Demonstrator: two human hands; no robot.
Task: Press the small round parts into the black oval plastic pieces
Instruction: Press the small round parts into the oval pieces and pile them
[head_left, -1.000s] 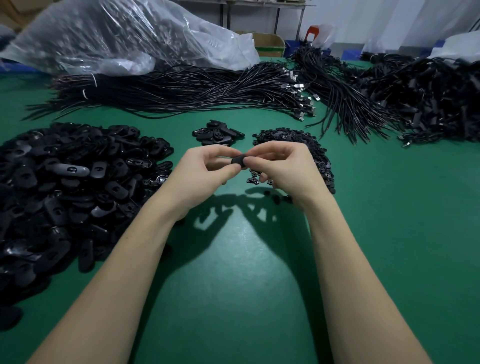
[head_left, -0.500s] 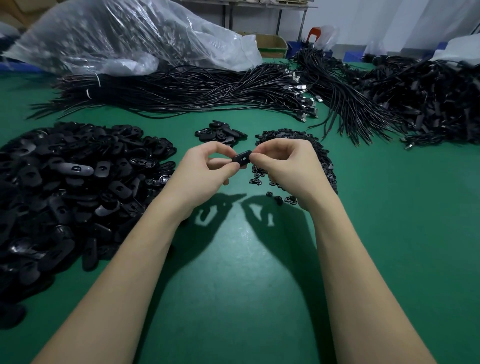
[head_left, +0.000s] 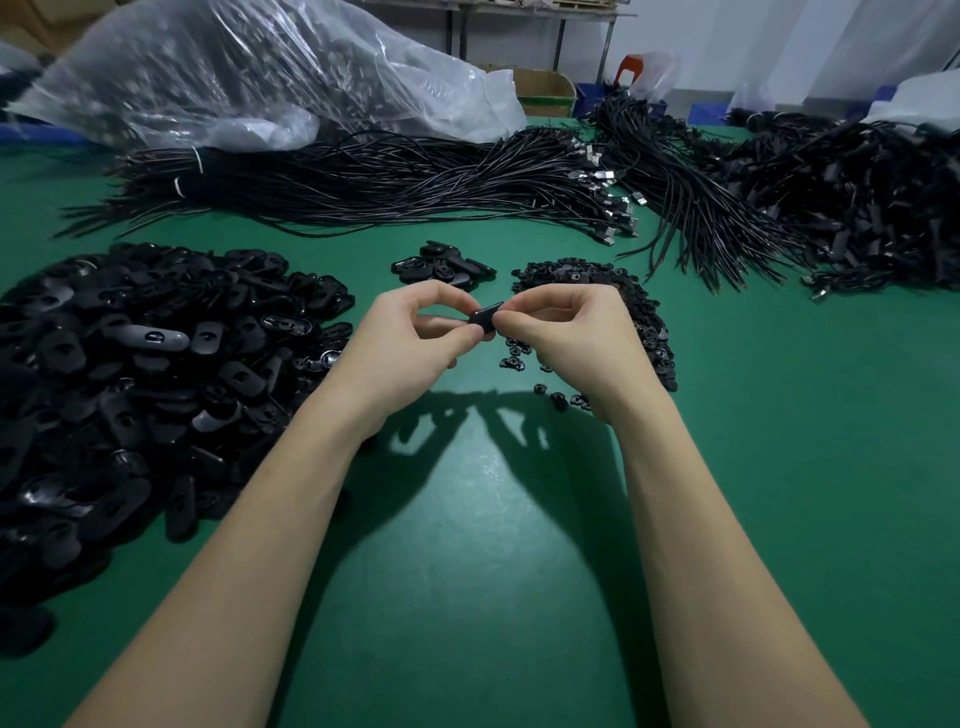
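Both hands were up off the green table (head_left: 467, 571), left hand (head_left: 410, 343) and right hand (head_left: 576, 338) each pinching one black oval piece (head_left: 484, 318) between curled fingertips, probably bracing it to seat the round part, with both supply piles in reach.

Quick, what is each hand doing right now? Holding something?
Left hand: fingers pinch one end of a black oval piece.
Right hand: fingers pinch the other end of the same piece.

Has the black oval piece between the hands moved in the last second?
Barely: the black oval piece remains just in front of the small finished pile, only tilted differently.
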